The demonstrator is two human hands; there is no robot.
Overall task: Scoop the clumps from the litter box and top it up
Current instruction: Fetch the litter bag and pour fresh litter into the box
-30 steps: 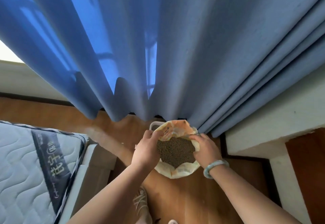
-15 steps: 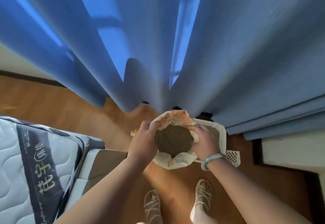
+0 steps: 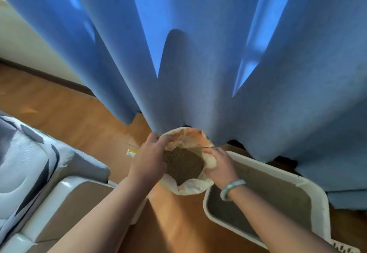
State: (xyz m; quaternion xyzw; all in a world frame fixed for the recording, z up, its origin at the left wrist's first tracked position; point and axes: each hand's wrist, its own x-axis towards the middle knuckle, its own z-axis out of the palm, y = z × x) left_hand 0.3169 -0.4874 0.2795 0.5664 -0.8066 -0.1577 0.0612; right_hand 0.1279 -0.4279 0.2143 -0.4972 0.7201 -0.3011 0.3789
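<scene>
An open litter bag (image 3: 190,139), pale with an orange inside, holds brown granules (image 3: 183,166). My left hand (image 3: 149,159) grips its left rim and my right hand (image 3: 218,165), with a pale green bangle on the wrist, grips its right rim. The white litter box (image 3: 309,189) lies on the wooden floor to the right of the bag, with grey litter (image 3: 278,195) inside; my right forearm crosses over its near left corner. A white slotted scoop (image 3: 345,249) shows at the bottom right corner, mostly cut off.
Blue curtains (image 3: 198,54) hang right behind the bag and over the box's far side. A mattress (image 3: 25,153) on a white bed frame (image 3: 65,203) fills the lower left. A small white and yellow item (image 3: 132,152) lies on the floor left of the bag.
The view has swung left and closer, so the litter box now shows largely to the right of the bag. Both hands keep their grip on the bag's rim.
</scene>
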